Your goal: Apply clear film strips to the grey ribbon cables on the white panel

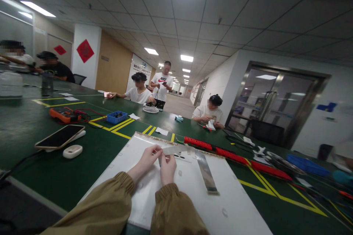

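A large white board [132, 198] lies in front of me on the green table. Over its far part, my left hand [148, 159] and my right hand [168, 169] are close together, both closed in a pinch. Between their fingertips is a thin pale strip [175, 149], which stretches to the right. Its exact kind I cannot make out. Right of my hands, a shiny grey flat strip [205, 172] lies on the board. Small dark slots [179, 157] show just beyond my right hand.
Along the board's far right edge runs a red power strip [234, 158]. At left are a phone [60, 137], a white oval case [72, 151], an orange multimeter [64, 115] and a blue tray [116, 117]. Cables and a blue bin [307, 165] lie at right. Several people sit around the table.
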`<state>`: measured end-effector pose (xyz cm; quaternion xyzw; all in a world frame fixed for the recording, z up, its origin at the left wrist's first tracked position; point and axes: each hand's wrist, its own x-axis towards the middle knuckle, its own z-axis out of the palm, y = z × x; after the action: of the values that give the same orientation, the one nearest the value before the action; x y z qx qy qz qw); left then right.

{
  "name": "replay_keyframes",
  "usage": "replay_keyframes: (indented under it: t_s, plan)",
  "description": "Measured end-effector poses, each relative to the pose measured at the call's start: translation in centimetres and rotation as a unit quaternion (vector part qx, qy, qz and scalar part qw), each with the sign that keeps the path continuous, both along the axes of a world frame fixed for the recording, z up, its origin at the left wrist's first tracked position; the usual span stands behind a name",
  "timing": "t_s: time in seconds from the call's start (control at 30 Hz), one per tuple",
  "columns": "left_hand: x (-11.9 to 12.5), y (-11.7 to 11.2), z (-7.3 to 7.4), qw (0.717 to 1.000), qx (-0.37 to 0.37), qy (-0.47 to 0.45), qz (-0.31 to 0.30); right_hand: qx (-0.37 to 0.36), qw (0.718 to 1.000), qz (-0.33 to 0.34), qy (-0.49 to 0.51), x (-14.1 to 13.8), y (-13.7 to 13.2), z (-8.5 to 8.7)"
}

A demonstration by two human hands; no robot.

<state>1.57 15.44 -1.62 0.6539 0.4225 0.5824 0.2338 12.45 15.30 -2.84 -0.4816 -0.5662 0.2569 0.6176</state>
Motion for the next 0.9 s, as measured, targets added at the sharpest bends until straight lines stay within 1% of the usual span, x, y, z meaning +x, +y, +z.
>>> replay_keyframes:
  t_s: [0.13,0.23,0.43,0.63,0.9]
  plan:
    - [0.02,-0.29,0.18,1.0,0.008,0.014,-0.003,0.012,1.0,-0.003,0.002,0.02,-0.05,-0.01]
    - [0.04,-0.32,0.16,1.0,-0.003,0.014,-0.005,0.016,1.0,0.008,0.013,0.11,-0.19,0.18]
    - [0.04,-0.16,-0.12,1.0,-0.005,0.0,-0.014,-0.001,0.999,0.023,0.037,0.19,-0.24,0.48]
    - [0.18,-0.21,0.1,1.0,0.013,-0.006,-0.018,0.0,0.999,0.031,0.043,0.12,0.01,0.23]
    - [0.05,-0.27,0.27,1.0,0.029,0.01,-0.005,-0.009,0.999,0.004,0.037,0.06,-0.02,0.23]
